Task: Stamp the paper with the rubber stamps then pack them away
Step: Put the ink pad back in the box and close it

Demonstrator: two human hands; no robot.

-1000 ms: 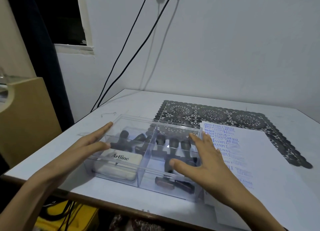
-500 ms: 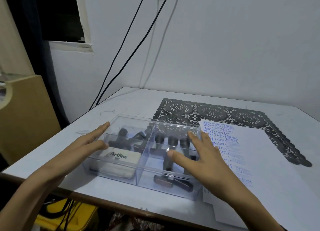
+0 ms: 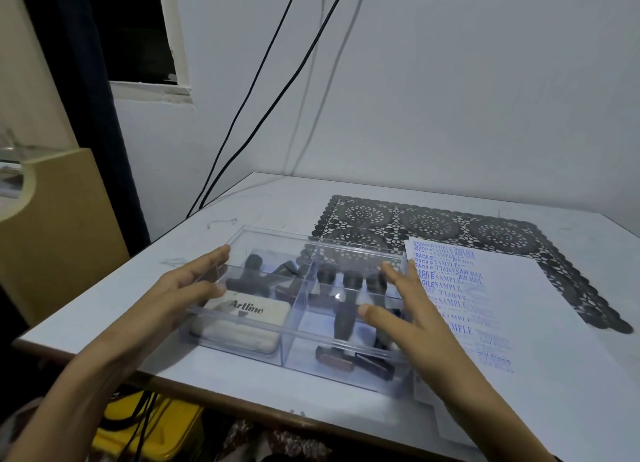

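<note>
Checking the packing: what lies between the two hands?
Head view: the clear box lies between the left hand and the right hand, with the Artline ink pad and rubber stamps inside.

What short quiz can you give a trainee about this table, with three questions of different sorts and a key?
1. True or false: the Artline ink pad lies inside the clear box, on the side of the left hand.
2. Which words are stamped on the paper?
A) FRAGILE, SAMPLE, AIR MAIL
B) PAID, URGENT
C) no words at all
3. Short answer: what lies under the far edge of the paper?

Key
1. True.
2. A.
3. The black lace mat.
</note>
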